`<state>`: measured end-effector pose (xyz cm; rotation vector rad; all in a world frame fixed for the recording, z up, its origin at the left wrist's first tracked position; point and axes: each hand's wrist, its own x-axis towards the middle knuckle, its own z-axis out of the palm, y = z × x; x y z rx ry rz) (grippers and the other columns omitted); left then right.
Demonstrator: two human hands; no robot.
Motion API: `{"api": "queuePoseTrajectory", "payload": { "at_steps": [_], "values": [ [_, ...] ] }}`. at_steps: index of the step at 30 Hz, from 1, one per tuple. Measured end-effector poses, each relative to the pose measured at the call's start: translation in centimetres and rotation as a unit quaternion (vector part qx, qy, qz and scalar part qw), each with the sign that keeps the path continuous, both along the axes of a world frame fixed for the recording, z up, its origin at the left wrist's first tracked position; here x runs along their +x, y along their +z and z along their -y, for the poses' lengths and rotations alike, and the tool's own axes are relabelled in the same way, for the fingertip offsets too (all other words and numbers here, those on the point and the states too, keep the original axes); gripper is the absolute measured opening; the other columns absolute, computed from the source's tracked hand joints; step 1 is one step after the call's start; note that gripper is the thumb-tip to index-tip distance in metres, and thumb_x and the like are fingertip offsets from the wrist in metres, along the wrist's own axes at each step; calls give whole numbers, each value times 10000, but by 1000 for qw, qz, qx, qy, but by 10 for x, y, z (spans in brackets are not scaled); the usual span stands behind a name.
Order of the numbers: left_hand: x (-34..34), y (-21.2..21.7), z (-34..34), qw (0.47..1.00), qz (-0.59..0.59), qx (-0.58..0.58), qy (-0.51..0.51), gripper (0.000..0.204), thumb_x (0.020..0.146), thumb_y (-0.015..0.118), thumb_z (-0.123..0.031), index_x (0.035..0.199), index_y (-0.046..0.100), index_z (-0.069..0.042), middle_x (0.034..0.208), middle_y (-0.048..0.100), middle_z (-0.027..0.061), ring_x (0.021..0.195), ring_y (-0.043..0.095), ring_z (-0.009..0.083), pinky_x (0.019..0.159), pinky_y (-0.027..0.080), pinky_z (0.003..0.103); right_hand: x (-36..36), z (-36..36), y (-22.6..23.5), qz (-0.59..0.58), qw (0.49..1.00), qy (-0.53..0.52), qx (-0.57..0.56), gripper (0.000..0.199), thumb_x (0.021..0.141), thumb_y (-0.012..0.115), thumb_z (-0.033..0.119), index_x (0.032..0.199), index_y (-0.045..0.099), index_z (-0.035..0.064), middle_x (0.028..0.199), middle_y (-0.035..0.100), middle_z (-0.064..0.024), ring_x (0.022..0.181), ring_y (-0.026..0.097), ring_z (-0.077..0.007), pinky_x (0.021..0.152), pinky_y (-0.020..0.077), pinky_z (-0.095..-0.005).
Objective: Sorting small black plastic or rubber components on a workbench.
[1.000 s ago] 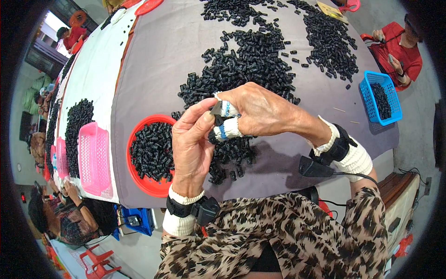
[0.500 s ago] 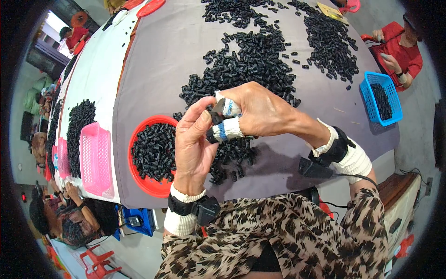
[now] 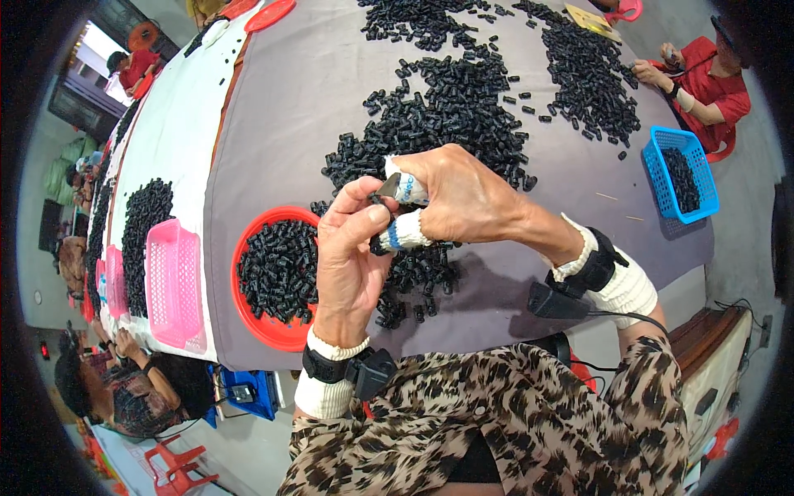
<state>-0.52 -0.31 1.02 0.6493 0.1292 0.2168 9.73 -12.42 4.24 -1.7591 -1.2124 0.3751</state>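
Observation:
My left hand (image 3: 347, 264) pinches a small black plastic piece (image 3: 378, 200) between thumb and fingertips; most of it is hidden. My right hand (image 3: 480, 198), with white cloth covers on its thumb and finger, grips a short knife (image 3: 389, 187). Its blade sits against or very near the piece; contact is hard to make out. Both hands meet above the grey-covered table (image 3: 273, 165). Beyond them spreads a large heap of black plastic pieces (image 3: 447, 116). Beside my left hand stands a round red basin (image 3: 269, 337) filled with similar pieces.
A pink basket (image 3: 175, 281) stands to the left, next to another heap of pieces (image 3: 147, 223). At the right lie a further heap (image 3: 587, 78) and a blue basket (image 3: 703, 190). A co-worker in red (image 3: 719, 99) sits there; others sit along the left.
My left thumb and fingers have shifted around the black piece, which shows less now. The right hand stays close to it. The co-worker at right has reached toward the heap.

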Motion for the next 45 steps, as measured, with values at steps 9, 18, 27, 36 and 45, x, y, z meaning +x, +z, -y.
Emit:
{"api": "queuePoseTrajectory", "payload": {
  "at_steps": [9,18,27,36,45],
  "values": [
    [-10,-5,-28,979,-66,123,149,184,788,592,-54,950,573,31,808,589,78,639,543,104,642,487,255,17,3,-21,-31,999,-16,-31,312,706,708,281,744,532,27,601,501,-5,554,449,-99,510,375,-281],
    [-66,-43,-91,804,-203,472,299,194,815,591,-55,993,618,19,926,612,41,782,537,76,680,420,194,39,14,-36,30,997,-65,-37,183,779,441,172,822,500,5,637,524,-118,587,506,-246,557,404,-356],
    [22,-88,1,676,-92,730,31,187,719,658,-100,880,614,-15,796,544,127,748,551,257,682,456,348,37,34,-33,-21,989,-108,-103,282,812,535,264,807,544,-19,694,574,-191,645,559,-344,585,416,-395],
    [43,-104,8,617,-47,785,22,119,712,650,-65,808,603,-12,787,549,114,742,551,271,657,453,355,42,50,-47,-60,988,-109,-96,170,773,516,162,806,553,-1,671,576,-167,589,552,-280,563,420,-364],
    [10,-29,-41,994,22,106,4,181,838,570,-100,993,546,-9,879,573,81,707,535,144,675,427,276,13,20,-18,-122,992,-43,-2,227,738,683,183,838,578,9,608,535,-9,572,455,-67,532,400,-255]
  ]
}}
